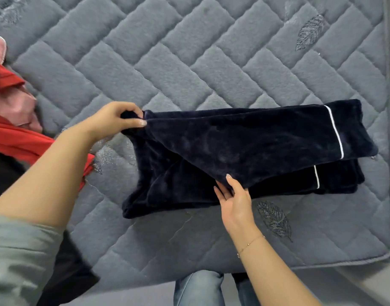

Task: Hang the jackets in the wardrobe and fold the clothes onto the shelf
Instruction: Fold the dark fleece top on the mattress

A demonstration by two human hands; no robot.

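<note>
- Lying at the far left edge of the view, a heap of clothes is cut off by the frame: a red garment (17, 138), something pink (15, 104) beneath it, and a black piece (4, 173) whose shape is hard to make out.
- Crossing over that heap, the left forearm comes out of a grey-green sleeve (17, 257), which is blurred and partly out of frame.
- The left hand (116, 118) pinches the left corner of a navy plush garment (244, 146), fingers curled round a bunched bit of fabric and thumb on top; the fingertips are buried in the pile.
- The garment lies on a grey quilted bed cover (189, 62), folded in layers, with its upper layer raised at the left and white piping (337, 133) near its right end; what kind of garment it is cannot be told from the folds.
- The right hand (233, 195) holds the near edge of the upper layer, thumb on top and the long fingers slipped underneath, largely hidden.
- A thin bracelet (251, 242) sits on the right wrist.
- Below, jeans-clad legs (198, 290) show at the bed's edge.
- Embroidered leaves (275, 219) mark the cover towards the right.
</note>
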